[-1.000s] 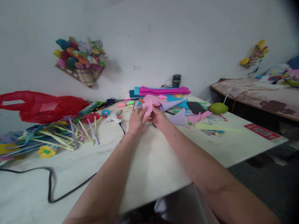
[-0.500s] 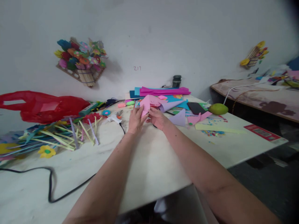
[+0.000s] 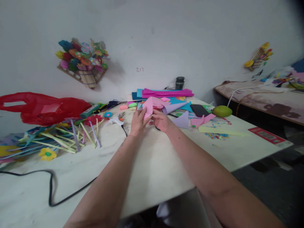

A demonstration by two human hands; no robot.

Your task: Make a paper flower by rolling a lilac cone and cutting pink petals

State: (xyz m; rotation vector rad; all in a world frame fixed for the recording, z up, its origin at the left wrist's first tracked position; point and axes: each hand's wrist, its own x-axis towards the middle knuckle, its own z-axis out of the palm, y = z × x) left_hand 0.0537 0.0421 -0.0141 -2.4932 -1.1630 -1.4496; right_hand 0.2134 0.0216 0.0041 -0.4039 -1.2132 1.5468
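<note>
Between my two hands a piece of pink paper (image 3: 148, 107), creased or folded, is held up over the middle of the table. My left hand (image 3: 138, 123) grips its left side, fingers closed on it. On the other side my right hand (image 3: 161, 120) pinches the lower right edge, with the fingertips partly hidden. Close by on the right are a purple paper piece (image 3: 181, 120) and a rolled purple sheet (image 3: 174, 107). A white glue gun (image 3: 116, 121) with a black cord lies left of my hands.
Paper strips (image 3: 64, 139), a yellow paper flower (image 3: 47, 154) and a red plastic bag (image 3: 47, 109) lie left. Toward the right are a phone (image 3: 199, 110), a green fruit (image 3: 222, 111) and a pale yellow strip (image 3: 220, 130). Magenta sheets (image 3: 167, 92) lie along the wall. A black cable (image 3: 51, 186) crosses the front left.
Almost nothing differs. My right fingers have shifted slightly at the paper's lower edge, while the paper and my left hand stay in place.
</note>
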